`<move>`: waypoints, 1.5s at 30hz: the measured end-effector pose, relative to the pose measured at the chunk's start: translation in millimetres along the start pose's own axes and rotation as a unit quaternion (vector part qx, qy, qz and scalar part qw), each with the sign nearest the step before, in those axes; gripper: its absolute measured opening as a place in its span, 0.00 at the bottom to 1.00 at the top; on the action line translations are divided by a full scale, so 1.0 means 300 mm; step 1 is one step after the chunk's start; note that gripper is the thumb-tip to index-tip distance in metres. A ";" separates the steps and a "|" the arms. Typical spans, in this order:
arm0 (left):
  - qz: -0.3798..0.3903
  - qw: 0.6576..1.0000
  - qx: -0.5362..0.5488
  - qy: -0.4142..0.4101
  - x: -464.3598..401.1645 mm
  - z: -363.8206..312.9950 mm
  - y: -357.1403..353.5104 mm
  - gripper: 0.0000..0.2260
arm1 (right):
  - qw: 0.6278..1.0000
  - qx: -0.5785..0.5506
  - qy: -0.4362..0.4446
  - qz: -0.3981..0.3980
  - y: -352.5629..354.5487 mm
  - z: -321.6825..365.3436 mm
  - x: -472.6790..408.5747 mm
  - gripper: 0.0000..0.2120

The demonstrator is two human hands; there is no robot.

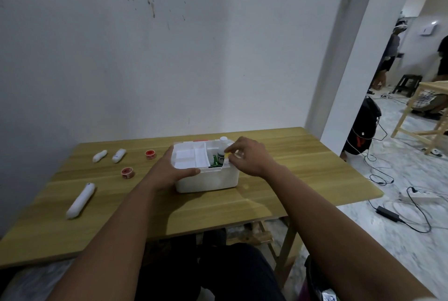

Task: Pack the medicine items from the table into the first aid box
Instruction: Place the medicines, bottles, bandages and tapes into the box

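Observation:
The white first aid box (pixel 208 180) stands open in the middle of the wooden table (pixel 278 179). My left hand (pixel 169 170) grips its left front rim. Over the box's right side, my right hand (pixel 247 155) pinches a small white vial with a yellow cap (pixel 226 158). Inside the box are a white bottle (pixel 222 149), a green packet (pixel 214 161) and a white divided tray (pixel 191 156). Left of the box lie two short white tubes (pixel 100 156) (pixel 119 155), a long white tube (pixel 81 201) and two red tape rolls (pixel 150 154) (pixel 127 172).
A white wall rises right behind the table. On the right, the floor holds cables, a power strip (pixel 421 195) and a black bag (pixel 363 128). Farther back are a second wooden table (pixel 434 87), a stool and other people.

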State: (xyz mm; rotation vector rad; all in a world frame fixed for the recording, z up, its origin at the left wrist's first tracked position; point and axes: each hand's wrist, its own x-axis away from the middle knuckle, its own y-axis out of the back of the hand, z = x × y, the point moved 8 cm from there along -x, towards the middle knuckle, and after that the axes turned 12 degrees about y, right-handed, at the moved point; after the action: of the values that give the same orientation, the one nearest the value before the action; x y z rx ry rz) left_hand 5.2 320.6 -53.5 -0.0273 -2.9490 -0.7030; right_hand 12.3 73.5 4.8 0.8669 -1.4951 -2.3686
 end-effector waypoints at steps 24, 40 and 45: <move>0.005 1.000 0.008 -0.012 0.028 -0.019 0.003 0.45 | 0.980 -0.124 -0.039 -0.147 0.058 -0.057 0.043 0.06; 0.026 0.994 -0.102 0.005 0.020 -0.038 0.055 0.45 | 0.959 -0.265 -0.087 -0.053 -0.105 -0.121 0.024 0.47; 0.031 0.995 -0.097 0.015 0.012 -0.028 0.058 0.45 | 0.964 -0.201 -0.017 -0.171 -0.010 -0.130 0.044 0.15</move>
State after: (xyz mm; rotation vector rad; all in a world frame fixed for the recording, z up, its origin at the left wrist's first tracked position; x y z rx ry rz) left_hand 3.3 332.3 -37.8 -0.1236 -2.8269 -0.9700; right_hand 24.6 39.3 -14.9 1.0465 -0.8694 -2.8009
